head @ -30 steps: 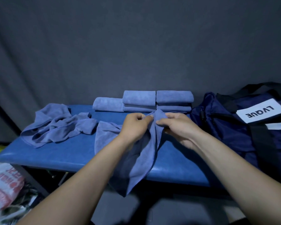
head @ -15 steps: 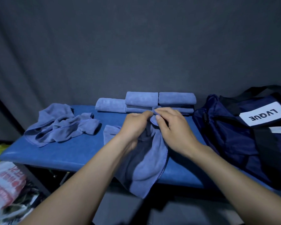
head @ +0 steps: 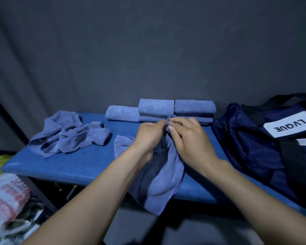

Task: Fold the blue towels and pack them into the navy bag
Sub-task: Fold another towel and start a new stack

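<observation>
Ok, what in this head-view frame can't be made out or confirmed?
- Navy bag: cut off by the right edge; whether it is open, or holds anything, can't be told.
- Towel in hand: the pinched top is mostly covered by the left hand and right hand.
- Folded towels: lower layers hidden behind the hands, count unclear.
- Plastic bag: red print blurred, cut off by the left edge.
</observation>
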